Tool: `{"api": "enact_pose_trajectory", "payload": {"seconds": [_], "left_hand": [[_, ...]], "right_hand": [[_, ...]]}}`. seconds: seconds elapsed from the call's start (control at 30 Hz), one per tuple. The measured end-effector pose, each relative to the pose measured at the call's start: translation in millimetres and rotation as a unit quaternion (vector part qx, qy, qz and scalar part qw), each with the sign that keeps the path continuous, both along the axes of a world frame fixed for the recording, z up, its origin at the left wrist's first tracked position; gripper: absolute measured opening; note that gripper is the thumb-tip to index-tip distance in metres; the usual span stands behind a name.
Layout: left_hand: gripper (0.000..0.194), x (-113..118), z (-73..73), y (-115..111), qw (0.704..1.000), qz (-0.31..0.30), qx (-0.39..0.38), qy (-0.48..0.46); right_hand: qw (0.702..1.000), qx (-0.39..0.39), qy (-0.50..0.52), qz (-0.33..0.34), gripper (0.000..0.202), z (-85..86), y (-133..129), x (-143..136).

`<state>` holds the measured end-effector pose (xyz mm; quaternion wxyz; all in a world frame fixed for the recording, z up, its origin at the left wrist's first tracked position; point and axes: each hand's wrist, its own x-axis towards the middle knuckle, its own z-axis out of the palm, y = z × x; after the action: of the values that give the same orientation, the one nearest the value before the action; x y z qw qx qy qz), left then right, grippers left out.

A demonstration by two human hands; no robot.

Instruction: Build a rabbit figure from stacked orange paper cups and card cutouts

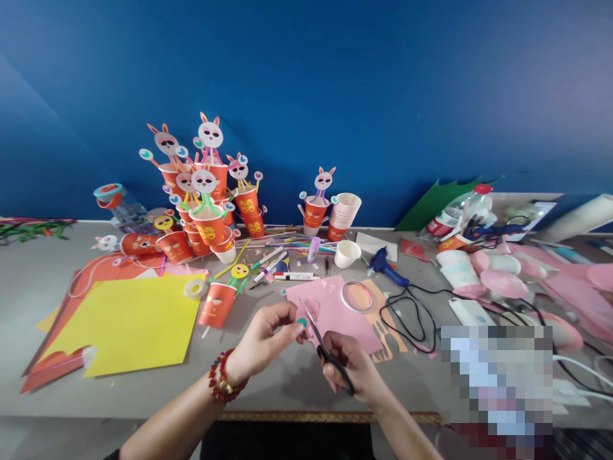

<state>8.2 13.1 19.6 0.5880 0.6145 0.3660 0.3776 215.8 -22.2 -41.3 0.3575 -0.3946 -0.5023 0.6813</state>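
My left hand (269, 335) pinches a small piece of pink paper (310, 309) with a green spot (301, 322) on it, in front of a larger pink sheet. Black-handled scissors (326, 352) are in my right hand (352, 365), their blades pointing up and to the left beside the pinched paper. I cannot tell whether the blades are cutting into it. The pink sheet (342, 316) lies flat on the table behind both hands, with a roll of tape (356, 296) on it.
Left lie a yellow sheet (143, 326) and a tape roll (195, 289). Orange cups with paper rabbit heads (207, 223) stand behind. A stack of white cups (345, 207) is at the back. Right are a blue glue gun (387, 267) with black cord and a plastic bottle (460, 214).
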Motion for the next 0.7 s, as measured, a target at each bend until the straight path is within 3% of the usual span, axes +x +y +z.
{"api": "enact_pose_trajectory", "payload": {"seconds": [0.7], "left_hand": [[0.031,-4.4,2.9,3.9,1.0,-0.008,0.01,0.005]], "right_hand": [[1.0,-0.004,-0.01,-0.005,0.062,-2.6,-0.7,2.2]]}}
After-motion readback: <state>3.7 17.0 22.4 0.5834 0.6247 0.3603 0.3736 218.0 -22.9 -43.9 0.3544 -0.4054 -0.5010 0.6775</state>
